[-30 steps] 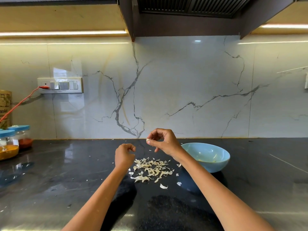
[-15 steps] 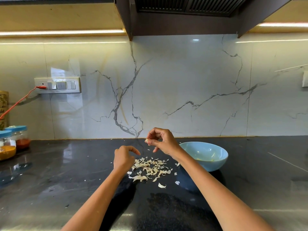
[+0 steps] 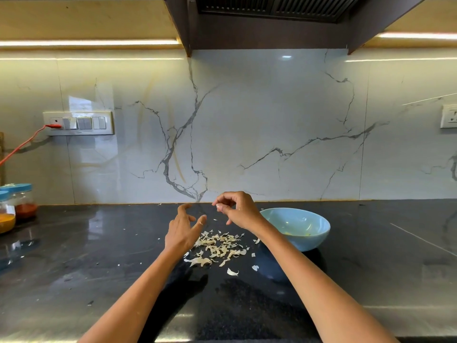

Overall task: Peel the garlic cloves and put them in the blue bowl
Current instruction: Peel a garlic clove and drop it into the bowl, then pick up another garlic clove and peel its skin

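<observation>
My right hand (image 3: 238,210) is raised above the dark countertop (image 3: 99,256), left of the blue bowl (image 3: 315,240). Its curled fingertips pinch a small pale garlic clove (image 3: 219,206). My left hand (image 3: 183,230) hovers just left of it with fingers spread and holds nothing; a pale fleck clings to its thumb tip. A heap of dry garlic peels (image 3: 217,247) lies on the counter below both hands. The bowl sits upright to the right of the peels, with a few small pale pieces at its bottom.
Two blue-lidded spice jars (image 3: 23,201) stand at the far left against the marble backsplash. A switch panel (image 3: 79,123) with a red cable is on the wall above them. A dark range hood (image 3: 272,21) hangs overhead. Stray peel bits lie scattered on the counter.
My left hand has gone from a loose fist to spread fingers and lifted slightly toward the right hand. The right hand stays raised with the clove.
</observation>
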